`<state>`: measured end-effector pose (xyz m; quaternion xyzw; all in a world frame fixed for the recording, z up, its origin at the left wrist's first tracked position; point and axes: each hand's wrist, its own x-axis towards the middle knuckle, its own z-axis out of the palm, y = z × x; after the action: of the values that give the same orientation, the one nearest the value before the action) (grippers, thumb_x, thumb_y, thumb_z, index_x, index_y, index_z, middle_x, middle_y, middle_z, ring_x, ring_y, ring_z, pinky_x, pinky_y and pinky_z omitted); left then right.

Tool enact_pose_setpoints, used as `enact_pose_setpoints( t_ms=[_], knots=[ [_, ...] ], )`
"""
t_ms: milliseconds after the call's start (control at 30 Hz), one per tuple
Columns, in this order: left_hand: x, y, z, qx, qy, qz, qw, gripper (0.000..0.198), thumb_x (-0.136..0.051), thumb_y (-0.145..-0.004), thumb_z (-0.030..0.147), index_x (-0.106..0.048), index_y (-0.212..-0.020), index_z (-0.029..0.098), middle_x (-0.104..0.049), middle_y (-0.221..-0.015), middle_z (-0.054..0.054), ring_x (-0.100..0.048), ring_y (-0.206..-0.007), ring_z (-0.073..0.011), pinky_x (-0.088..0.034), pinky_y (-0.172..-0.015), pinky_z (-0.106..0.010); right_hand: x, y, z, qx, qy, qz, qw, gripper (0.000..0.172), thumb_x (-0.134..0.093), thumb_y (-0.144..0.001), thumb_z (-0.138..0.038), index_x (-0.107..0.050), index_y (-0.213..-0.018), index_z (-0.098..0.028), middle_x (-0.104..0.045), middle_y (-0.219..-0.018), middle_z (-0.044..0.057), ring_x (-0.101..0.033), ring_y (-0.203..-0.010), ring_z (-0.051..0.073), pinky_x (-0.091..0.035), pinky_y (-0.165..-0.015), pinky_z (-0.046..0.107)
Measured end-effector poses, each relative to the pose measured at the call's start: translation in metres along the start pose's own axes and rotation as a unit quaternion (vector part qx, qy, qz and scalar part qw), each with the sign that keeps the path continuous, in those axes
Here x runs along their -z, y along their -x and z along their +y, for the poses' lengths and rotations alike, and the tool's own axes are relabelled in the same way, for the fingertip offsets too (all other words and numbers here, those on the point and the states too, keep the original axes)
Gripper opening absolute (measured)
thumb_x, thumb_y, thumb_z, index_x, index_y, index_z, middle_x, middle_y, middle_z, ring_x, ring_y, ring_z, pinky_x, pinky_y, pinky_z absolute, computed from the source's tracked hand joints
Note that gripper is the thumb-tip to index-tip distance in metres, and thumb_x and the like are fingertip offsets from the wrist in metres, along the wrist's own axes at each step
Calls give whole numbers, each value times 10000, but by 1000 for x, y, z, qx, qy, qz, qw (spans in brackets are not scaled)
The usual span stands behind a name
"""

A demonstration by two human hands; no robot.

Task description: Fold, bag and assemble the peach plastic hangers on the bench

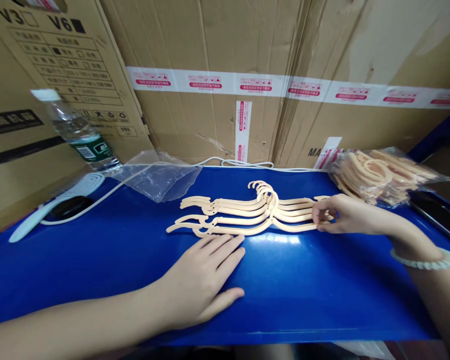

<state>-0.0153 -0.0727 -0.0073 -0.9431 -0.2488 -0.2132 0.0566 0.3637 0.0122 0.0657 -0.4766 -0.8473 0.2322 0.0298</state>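
Observation:
Several cream folding hangers (243, 230) lie overlapped in a row on the blue table (285, 295), with their hooks bunched at the middle. My left hand (206, 275) lies with its fingers apart at the near edge of the front hanger, its fingertips beside the left arm of that hanger. My right hand (337, 214) pinches the right end of the hangers between thumb and fingers, partly covering that end. A pale bead bracelet (425, 262) is on my right wrist.
A clear bag of hangers (382, 175) stands at the back right, beside a dark flat object. At the left are a water bottle (84, 135), a pale brush (56, 202), a black oval object (70, 207), a white cable and a crumpled plastic bag (159, 175). Cardboard (210, 125) borders the back.

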Motion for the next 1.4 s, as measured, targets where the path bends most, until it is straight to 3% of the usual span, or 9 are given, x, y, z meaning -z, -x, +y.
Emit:
enact_pose_setpoints(
  t_ms=[267,500,833,1067,1400],
  knots=[
    [-7,2,-6,48,-20,-1,999,494,-545,-983,458,-631,-1344,132,-613,-1423,-189,-570,-1284,-399,-488,-1045,-552,-6,-3,-12,18,13,14,1000,114,-637,-768,-270,-741,-775,-225,-706,-755,19,-636,-659,173,-481,-610,270],
    [-12,4,-9,72,12,-19,997,523,-558,-975,487,-608,-1382,162,-543,-1502,-185,-504,-1362,-407,-448,-1095,-570,-9,-8,-5,4,13,51,999,124,-636,-767,-303,-722,-764,-214,-687,-713,20,-611,-608,166,-458,-571,267],
    [-11,-5,-40,108,58,-62,991,571,-544,-987,525,-561,-1449,190,-451,-1585,-166,-398,-1477,-374,-345,-1206,-564,-25,-27,13,19,66,185,980,199,-621,-838,-375,-671,-774,-193,-675,-760,57,-608,-633,186,-453,-610,288],
    [-13,-10,-65,141,92,-74,983,575,-547,-984,538,-555,-1463,221,-361,-1640,-143,-301,-1537,-352,-237,-1259,-559,-39,-46,12,22,116,284,952,127,-582,-872,-265,-664,-826,-179,-675,-876,107,-627,-711,215,-484,-675,326],
    [-16,-8,-71,158,107,-63,980,539,-561,-987,502,-558,-1461,246,-364,-1643,-122,-288,-1545,-336,-202,-1269,-564,-43,-44,16,60,84,290,951,182,-569,-913,-294,-715,-890,-188,-713,-942,128,-666,-905,281,-538,-828,421]
  ],
)
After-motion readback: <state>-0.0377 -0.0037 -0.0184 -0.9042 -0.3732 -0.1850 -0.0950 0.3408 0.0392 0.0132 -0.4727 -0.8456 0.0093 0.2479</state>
